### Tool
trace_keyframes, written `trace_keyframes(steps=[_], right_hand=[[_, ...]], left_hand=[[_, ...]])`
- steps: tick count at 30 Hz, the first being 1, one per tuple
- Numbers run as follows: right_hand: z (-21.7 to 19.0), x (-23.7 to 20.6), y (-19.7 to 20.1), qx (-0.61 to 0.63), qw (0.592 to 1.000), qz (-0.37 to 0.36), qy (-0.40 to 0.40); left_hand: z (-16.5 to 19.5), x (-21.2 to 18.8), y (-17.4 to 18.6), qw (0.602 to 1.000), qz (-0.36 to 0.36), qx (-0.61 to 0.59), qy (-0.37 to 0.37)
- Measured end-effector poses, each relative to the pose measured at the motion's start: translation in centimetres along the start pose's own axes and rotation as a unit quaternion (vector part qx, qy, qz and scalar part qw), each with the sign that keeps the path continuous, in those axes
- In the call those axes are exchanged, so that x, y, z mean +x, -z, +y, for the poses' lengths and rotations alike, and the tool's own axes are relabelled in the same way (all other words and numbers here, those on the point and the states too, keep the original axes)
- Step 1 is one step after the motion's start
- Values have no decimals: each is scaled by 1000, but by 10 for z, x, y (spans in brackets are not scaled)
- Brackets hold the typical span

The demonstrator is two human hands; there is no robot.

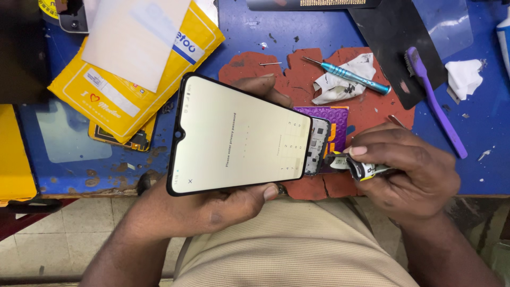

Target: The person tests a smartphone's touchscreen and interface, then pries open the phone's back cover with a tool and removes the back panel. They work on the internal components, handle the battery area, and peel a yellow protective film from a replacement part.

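Observation:
My left hand (pixel 212 210) holds a lit smartphone screen (pixel 239 135) from beneath, fingers wrapped round both long edges. The display glows pale, with small text and a keypad on it. It sits partly lifted off the phone's frame (pixel 320 144), which shows at the screen's right end. My right hand (pixel 409 170) pinches a small black-and-white part with a yellow tab (pixel 361 169) against that end of the frame. A purple bubble pouch (pixel 329 119) lies under the phone.
On the blue bench lie a teal screwdriver (pixel 348 74), a crumpled tissue (pixel 340 85), a purple brush (pixel 433 101), a black sheet (pixel 396 37), yellow mailers (pixel 133 101) with a white sheet on top, and a worn red mat (pixel 303 72). Tiled floor shows below the bench edge.

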State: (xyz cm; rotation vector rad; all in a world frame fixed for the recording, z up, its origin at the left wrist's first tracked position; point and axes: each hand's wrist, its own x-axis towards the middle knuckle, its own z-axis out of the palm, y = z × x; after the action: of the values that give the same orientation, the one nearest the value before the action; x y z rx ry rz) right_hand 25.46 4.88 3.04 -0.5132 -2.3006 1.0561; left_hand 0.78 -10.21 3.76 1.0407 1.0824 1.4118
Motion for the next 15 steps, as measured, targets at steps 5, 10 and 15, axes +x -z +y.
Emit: trace_keyframes(steps=[5,10,15], right_hand=[[0,1,-1,-1,1000,-2,5],[0,1,-2,4,1000,2,-3],[1,0,0,7,1000,-3,-8]], left_hand=[[-1,0,1,1000,-7,-7,-4],[-1,1,1,1000,-7,22,-20],[0,1,0,1000,-3,-19,7]])
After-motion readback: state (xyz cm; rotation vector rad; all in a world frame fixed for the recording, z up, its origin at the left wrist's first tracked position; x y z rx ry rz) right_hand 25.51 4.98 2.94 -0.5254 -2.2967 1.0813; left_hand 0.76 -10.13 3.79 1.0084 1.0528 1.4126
